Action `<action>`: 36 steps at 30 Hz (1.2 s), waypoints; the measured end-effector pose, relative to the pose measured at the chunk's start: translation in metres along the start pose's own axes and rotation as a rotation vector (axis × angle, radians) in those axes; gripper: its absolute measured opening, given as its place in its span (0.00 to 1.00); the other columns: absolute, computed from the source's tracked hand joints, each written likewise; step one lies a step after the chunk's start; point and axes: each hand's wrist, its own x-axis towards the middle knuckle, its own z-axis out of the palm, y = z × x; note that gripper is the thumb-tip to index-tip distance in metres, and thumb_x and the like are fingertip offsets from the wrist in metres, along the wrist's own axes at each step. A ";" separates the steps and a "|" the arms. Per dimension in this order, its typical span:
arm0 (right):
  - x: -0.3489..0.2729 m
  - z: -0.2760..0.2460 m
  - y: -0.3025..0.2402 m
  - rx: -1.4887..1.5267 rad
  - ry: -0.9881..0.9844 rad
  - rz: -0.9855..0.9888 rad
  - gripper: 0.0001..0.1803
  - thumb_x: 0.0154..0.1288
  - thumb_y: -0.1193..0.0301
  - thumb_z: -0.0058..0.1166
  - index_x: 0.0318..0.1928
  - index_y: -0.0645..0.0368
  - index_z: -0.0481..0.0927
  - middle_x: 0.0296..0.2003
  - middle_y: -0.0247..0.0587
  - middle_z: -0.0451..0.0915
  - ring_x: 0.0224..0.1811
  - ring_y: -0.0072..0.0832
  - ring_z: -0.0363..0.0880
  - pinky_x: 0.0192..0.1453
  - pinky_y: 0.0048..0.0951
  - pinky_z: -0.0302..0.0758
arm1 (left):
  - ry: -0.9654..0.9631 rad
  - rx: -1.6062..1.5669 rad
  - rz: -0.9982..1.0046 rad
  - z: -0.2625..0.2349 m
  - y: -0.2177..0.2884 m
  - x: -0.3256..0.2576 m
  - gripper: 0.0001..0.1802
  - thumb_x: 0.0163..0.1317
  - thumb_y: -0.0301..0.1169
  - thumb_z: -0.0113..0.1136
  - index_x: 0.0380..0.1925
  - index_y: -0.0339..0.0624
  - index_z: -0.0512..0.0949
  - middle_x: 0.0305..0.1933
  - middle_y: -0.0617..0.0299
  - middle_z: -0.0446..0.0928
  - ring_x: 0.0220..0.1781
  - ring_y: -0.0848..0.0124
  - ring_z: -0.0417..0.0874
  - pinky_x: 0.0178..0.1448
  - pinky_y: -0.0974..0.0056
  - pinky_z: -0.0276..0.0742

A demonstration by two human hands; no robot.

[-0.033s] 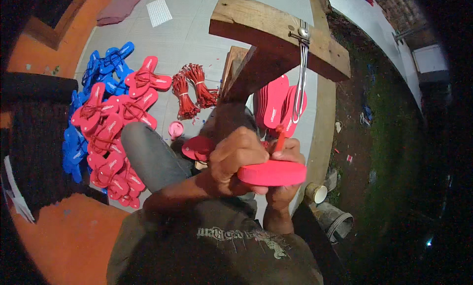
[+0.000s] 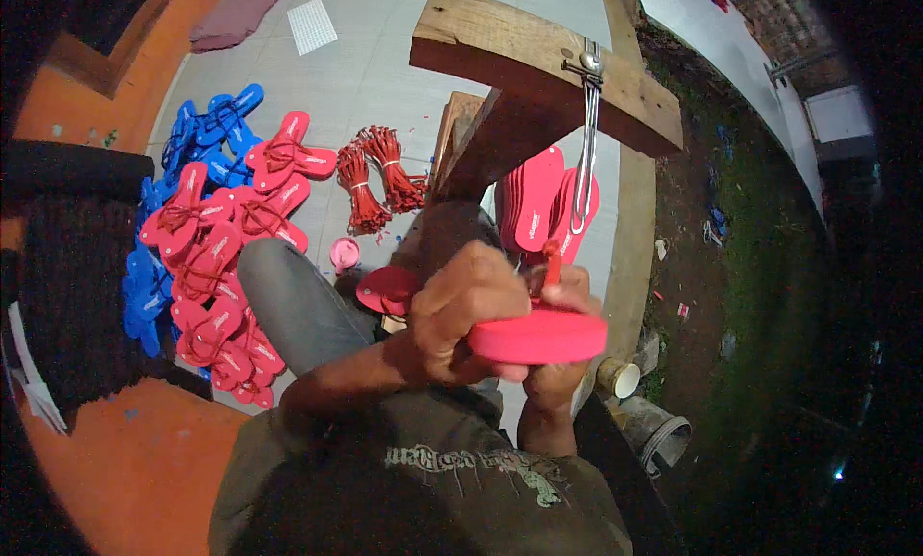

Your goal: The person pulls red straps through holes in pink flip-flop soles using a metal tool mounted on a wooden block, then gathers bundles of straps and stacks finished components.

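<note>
In front of my chest I hold a pink flip-flop sole [image 2: 538, 340], its edge facing me. My left hand [image 2: 469, 301] is closed around the sole's left end, with the thumb side underneath. Behind the sole, my right hand [image 2: 569, 296] grips it from the right, its fingers partly hidden. A red strap [image 2: 553, 263] stands up from the far side of the sole, close to my right fingers. Just beyond my hands, a bent metal prong tool [image 2: 584, 162] hangs from a wooden post's crossbeam [image 2: 519, 38].
Strapped pink flip-flops [image 2: 212, 258] and blue ones [image 2: 226, 123] lie heaped at left. Bundles of red straps [image 2: 361, 190] rest beside a small pink cup [image 2: 344, 254]. Pink soles [image 2: 532, 205] are stacked behind the prong tool. Buckets [image 2: 663, 441] sit at lower right.
The sole and my right hand have shifted slightly to the right, and the red strap has moved with them. My left hand keeps its hold.
</note>
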 end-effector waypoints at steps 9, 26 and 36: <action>0.003 -0.007 -0.017 0.410 -0.017 -0.009 0.19 0.54 0.68 0.55 0.41 0.59 0.61 0.36 0.57 0.73 0.38 0.36 0.74 0.42 0.33 0.74 | -0.160 0.226 -0.191 -0.016 0.023 0.005 0.17 0.47 0.32 0.61 0.38 0.39 0.78 0.33 0.58 0.72 0.34 0.65 0.74 0.36 0.68 0.71; 0.066 -0.027 -0.003 0.020 -0.150 -0.444 0.09 0.45 0.72 0.53 0.29 0.52 0.69 0.30 0.48 0.78 0.36 0.42 0.75 0.42 0.46 0.69 | -0.101 0.235 0.093 -0.013 -0.011 0.036 0.14 0.53 0.37 0.57 0.33 0.38 0.77 0.29 0.55 0.76 0.23 0.70 0.77 0.20 0.71 0.69; 0.068 -0.025 0.004 0.013 -0.110 -0.500 0.08 0.48 0.72 0.52 0.29 0.54 0.67 0.30 0.48 0.79 0.35 0.41 0.77 0.41 0.45 0.70 | -0.118 0.288 0.113 -0.014 -0.016 0.039 0.13 0.53 0.36 0.57 0.32 0.37 0.78 0.30 0.53 0.76 0.25 0.67 0.79 0.23 0.69 0.72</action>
